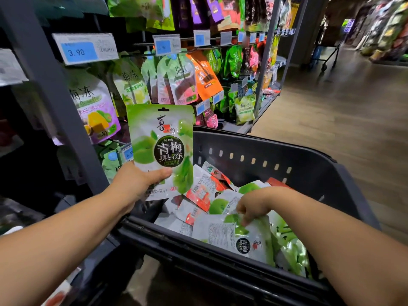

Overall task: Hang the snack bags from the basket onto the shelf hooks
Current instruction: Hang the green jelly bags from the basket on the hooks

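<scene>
My left hand (138, 181) grips a green and white snack bag (162, 140) by its lower edge and holds it upright above the left rim of the dark basket (265, 155). The bag's hang hole at the top faces the shelf. My right hand (254, 204) reaches down into the basket and pinches the top of another green bag (245, 237) lying on the pile. Several more green and red bags (205, 191) fill the basket. Shelf hooks (176, 49) with hanging pouches run along the rack behind.
A dark shelf upright (57, 102) stands just left of the held bag. Blue price tags (79, 51) hang at the hook ends. The aisle's wooden floor (342, 120) stretches to the right, with a trolley (326, 56) far back.
</scene>
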`<action>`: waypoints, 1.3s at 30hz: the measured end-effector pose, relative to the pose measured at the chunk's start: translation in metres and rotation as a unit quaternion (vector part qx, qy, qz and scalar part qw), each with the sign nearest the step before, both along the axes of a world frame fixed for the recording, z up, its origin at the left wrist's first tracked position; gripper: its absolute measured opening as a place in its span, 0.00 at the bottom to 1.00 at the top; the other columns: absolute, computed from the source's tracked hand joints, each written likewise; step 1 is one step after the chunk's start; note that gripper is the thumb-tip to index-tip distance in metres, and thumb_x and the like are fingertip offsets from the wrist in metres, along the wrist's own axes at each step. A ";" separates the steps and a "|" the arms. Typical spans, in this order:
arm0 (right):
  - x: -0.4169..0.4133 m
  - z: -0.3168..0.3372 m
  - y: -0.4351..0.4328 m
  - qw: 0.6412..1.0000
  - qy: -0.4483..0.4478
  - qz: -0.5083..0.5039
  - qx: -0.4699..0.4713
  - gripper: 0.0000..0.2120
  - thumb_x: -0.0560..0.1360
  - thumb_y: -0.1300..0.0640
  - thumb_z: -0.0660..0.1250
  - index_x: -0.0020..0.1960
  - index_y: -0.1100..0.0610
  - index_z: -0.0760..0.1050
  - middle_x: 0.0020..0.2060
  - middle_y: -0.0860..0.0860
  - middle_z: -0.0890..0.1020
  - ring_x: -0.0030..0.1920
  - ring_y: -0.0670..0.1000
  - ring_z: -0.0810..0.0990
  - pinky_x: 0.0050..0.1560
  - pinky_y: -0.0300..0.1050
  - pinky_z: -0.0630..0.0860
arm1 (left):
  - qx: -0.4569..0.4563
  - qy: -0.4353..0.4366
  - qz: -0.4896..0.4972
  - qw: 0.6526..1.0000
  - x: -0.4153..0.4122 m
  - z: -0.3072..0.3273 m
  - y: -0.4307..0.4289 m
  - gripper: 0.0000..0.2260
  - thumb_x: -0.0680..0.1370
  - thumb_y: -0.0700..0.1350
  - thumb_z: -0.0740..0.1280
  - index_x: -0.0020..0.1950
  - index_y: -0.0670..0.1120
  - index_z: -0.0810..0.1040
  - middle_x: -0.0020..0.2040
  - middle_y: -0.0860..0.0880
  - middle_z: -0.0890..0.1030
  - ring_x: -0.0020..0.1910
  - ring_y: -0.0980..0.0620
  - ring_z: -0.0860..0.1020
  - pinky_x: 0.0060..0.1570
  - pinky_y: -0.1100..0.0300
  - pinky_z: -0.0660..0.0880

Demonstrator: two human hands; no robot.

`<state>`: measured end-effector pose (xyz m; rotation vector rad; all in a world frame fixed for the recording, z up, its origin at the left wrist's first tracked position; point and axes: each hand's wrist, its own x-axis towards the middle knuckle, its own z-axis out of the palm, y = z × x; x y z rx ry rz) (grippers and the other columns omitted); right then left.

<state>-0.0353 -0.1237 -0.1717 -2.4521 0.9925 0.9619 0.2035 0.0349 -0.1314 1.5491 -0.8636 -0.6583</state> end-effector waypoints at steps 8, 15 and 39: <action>-0.007 0.022 -0.018 0.973 -0.217 -0.077 0.017 0.05 0.77 0.51 0.70 0.45 0.50 0.75 0.36 0.44 0.77 0.38 0.46 0.75 0.40 0.42 0.71 | 0.005 0.004 0.018 1.000 -0.002 0.004 0.002 0.08 0.70 0.38 0.77 0.45 0.45 0.82 0.31 0.55 0.84 0.27 0.63 0.79 0.20 0.71 0.66; -0.011 0.034 -0.030 0.824 -0.477 -0.252 0.175 0.10 0.78 0.65 0.67 0.55 0.52 0.79 0.36 0.52 0.80 0.34 0.51 0.76 0.35 0.43 0.71 | 0.003 0.007 0.022 1.000 -0.004 0.004 0.002 0.09 0.70 0.37 0.77 0.46 0.44 0.81 0.29 0.57 0.83 0.27 0.64 0.79 0.21 0.73 0.68; -0.002 0.047 -0.022 0.768 -0.577 -0.260 0.095 0.05 0.73 0.64 0.74 0.42 0.56 0.84 0.30 0.45 0.83 0.30 0.42 0.78 0.33 0.34 0.71 | -0.001 -0.009 0.022 1.000 0.002 0.000 0.001 0.11 0.68 0.40 0.79 0.49 0.43 0.83 0.34 0.56 0.85 0.32 0.63 0.81 0.37 0.65 0.72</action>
